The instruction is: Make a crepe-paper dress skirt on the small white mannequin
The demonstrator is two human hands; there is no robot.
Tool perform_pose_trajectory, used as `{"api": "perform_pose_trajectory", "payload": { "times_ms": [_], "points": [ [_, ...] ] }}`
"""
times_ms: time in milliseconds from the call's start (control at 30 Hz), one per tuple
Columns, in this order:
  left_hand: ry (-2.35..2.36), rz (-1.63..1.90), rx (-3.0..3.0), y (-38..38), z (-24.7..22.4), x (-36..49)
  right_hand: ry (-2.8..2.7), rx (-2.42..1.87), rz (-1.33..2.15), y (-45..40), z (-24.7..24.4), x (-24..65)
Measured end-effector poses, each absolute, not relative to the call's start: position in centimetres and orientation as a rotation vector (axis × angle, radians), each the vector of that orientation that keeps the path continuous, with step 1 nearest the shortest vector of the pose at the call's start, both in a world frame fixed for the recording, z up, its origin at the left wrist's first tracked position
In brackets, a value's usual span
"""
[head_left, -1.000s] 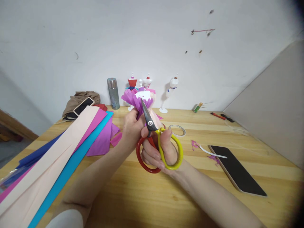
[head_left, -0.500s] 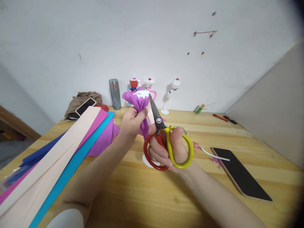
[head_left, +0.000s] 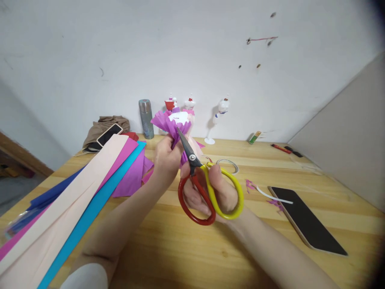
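Observation:
My left hand (head_left: pixel 167 158) is closed round a bunch of gathered purple crepe paper (head_left: pixel 162 120), with a small white mannequin torso (head_left: pixel 178 117) rising out of its top. Scissors (head_left: pixel 192 157) with one red and one yellow handle are in my right hand (head_left: pixel 215 190), fingers through the loops. Their blades look closed and point up and left, the tip over the purple folds. Pale pink paper (head_left: pixel 194 145) hangs behind the blades. How my left fingers grip behind the paper is hidden.
Long paper strips (head_left: pixel 75 192) lie at left, near a brown cloth (head_left: pixel 106 124) and a flask (head_left: pixel 146 119). Several small mannequins stand by the wall, one (head_left: pixel 223 106) apart. A tape roll (head_left: pixel 227 165) lies behind my right hand; a phone (head_left: pixel 306 220) is at right.
The scissors have moved left and slightly down, their tip now over the purple folds. The handles are spread a little wider. The tape roll shows more fully.

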State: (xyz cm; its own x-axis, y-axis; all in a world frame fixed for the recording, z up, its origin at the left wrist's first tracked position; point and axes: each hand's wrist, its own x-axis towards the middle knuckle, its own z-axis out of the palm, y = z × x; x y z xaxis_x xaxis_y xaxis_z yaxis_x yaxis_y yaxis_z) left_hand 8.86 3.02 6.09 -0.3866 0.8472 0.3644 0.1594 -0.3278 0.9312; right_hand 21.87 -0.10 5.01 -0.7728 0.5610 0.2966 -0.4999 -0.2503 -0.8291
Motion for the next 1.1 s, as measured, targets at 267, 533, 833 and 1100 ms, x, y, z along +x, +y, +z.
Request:
{"api": "perform_pose_trajectory", "payload": {
  "times_ms": [267, 533, 833, 1100],
  "points": [
    [1.457, 1.79, 1.376, 2.5, 7.1, 8.9, -1.537, -0.049, 2.005, -0.4, 4.1, 22.0],
    [1.522, 1.794, 1.428, 2.7, 6.9, 8.7, -1.547, -0.044, 1.947, -0.5, 4.5, 21.5],
    [1.567, 1.766, 1.455, 2.8, 6.2, 8.7, -1.473, -0.158, 1.947, -0.5, 4.4, 21.4],
    [1.546, 1.741, 1.459, 2.6, 6.4, 8.9, -1.457, -0.019, 1.95, 0.1, 3.8, 21.0]
  ]
}}
